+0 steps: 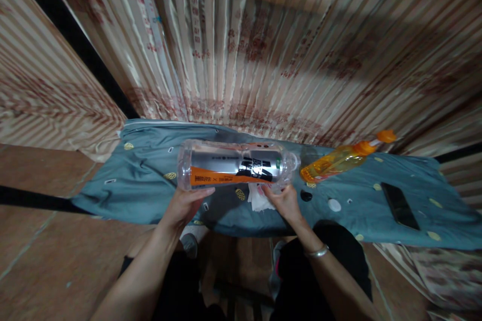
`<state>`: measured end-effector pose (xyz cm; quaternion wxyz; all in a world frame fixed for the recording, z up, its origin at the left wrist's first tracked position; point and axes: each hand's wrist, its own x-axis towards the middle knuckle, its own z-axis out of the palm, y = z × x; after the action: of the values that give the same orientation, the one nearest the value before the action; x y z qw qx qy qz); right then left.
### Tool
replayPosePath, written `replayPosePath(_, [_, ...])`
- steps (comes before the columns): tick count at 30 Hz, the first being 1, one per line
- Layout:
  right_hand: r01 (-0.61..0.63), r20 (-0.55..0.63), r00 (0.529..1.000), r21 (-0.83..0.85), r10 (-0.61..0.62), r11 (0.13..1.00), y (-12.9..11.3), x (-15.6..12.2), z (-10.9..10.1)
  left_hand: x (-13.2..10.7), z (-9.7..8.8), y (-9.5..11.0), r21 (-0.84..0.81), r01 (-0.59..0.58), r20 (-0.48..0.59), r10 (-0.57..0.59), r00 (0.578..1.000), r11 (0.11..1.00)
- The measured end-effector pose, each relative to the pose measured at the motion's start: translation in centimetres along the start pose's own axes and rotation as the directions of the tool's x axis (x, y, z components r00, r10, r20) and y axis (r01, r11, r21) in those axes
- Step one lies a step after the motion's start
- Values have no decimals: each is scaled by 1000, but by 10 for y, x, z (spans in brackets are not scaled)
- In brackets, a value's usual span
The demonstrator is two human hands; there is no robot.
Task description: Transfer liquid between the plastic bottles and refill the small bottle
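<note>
A large clear plastic bottle with a silver, black and orange label lies sideways between my hands, its neck to the right. My left hand grips it near the base, thumb along the lower side. Near the neck end, my right hand closes on the bottle from below. A white crumpled tissue shows just beside the right hand's fingers; whether they touch it I cannot tell. The bottle's mouth appears uncapped. Close by on the cloth are a black cap and a white round lid.
A teal patterned cloth covers the narrow table. To the right stands a bottle of orange liquid with an orange top. A dark phone lies farther right. Behind hangs a pleated curtain; dark poles frame the left side.
</note>
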<state>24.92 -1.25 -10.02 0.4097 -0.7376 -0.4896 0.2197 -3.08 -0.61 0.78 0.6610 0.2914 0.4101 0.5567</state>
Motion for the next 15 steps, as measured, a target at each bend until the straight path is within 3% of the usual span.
replayPosePath(15, [-31, -5, 1000, 13, 31, 999, -3, -1, -1, -1, 4, 1, -14, -38, 3, 39, 999, 999])
